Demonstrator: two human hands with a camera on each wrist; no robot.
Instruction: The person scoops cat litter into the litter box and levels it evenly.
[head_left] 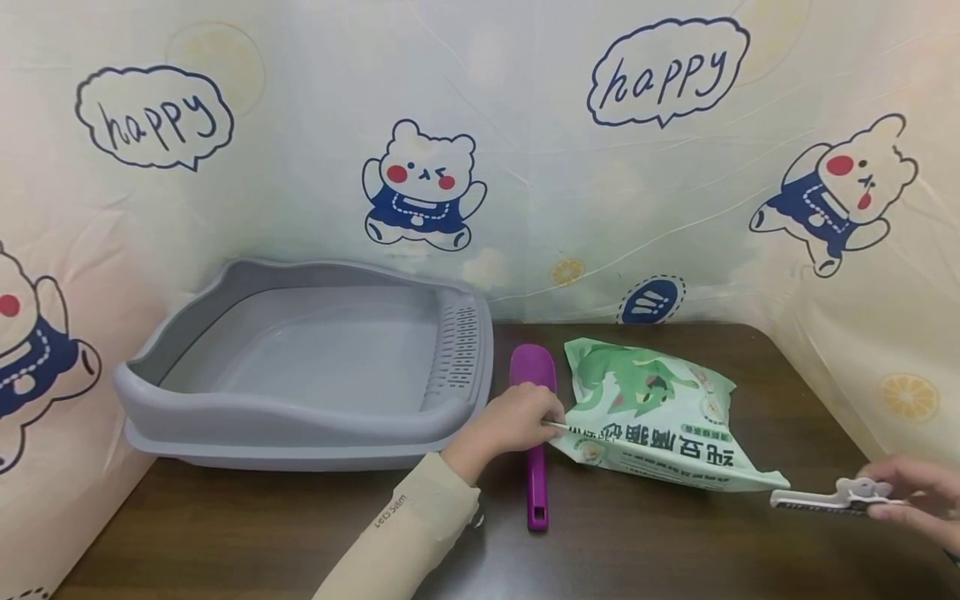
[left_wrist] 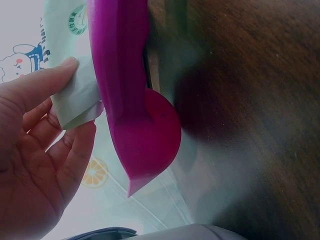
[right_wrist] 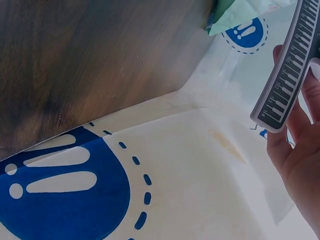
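Observation:
My left hand pinches the near left corner of a green and white cat litter bag between thumb and fingers. The bag lies on the table, a cat printed on it. In the left wrist view the folded bag corner shows between the fingertips. Beneath that hand lies a purple scoop, handle toward me, partly covered by the hand. At the right edge my right hand holds a white bag clip by one end, close to the bag's right corner. Piano keys are printed along the clip.
A grey litter box with a slotted ledge stands on the left of the brown table. Behind and at both sides hangs a printed cloth with bears and the word "happy".

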